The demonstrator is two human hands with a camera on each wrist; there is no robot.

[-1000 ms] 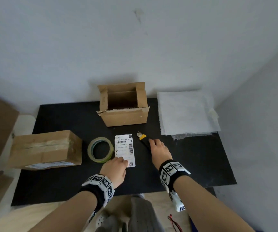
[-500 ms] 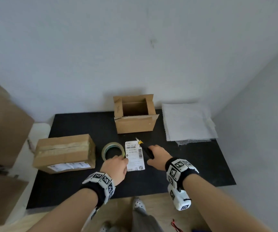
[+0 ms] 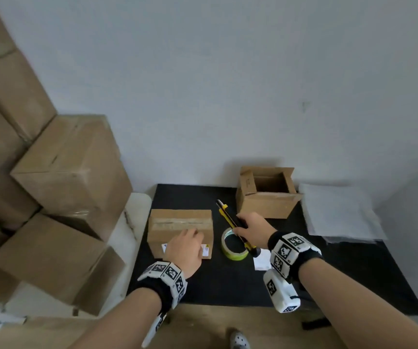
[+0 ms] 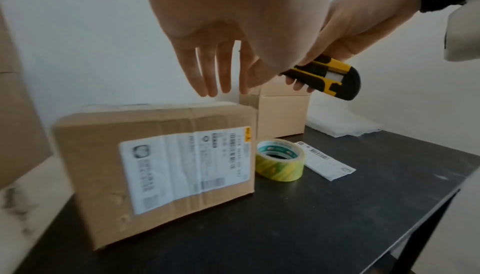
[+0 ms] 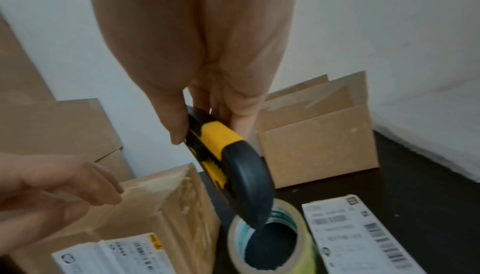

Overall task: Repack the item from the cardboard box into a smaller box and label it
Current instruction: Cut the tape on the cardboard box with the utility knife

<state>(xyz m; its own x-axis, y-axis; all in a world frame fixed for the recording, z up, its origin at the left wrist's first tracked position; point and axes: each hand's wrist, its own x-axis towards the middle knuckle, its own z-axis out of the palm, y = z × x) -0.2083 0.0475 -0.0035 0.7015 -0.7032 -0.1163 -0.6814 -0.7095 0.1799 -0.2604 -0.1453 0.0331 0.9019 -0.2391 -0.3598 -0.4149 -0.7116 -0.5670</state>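
A sealed cardboard box with taped seam and a shipping label stands at the left of the black table. My left hand hovers just over its top front edge, fingers straight and holding nothing. My right hand grips a yellow-and-black utility knife in the air above the tape roll, its tip pointing away toward the sealed box's far right corner. The smaller box stands open at the back. A loose white label lies flat beside the tape.
Large cardboard boxes are stacked to the left of the table, beside a pale ledge. White foam sheets lie at the table's back right. A grey wall runs close behind the table.
My right hand has lifted the knife off the table and carried it left over the tape roll. My left hand left the loose label and moved to the sealed box. The view swung left.
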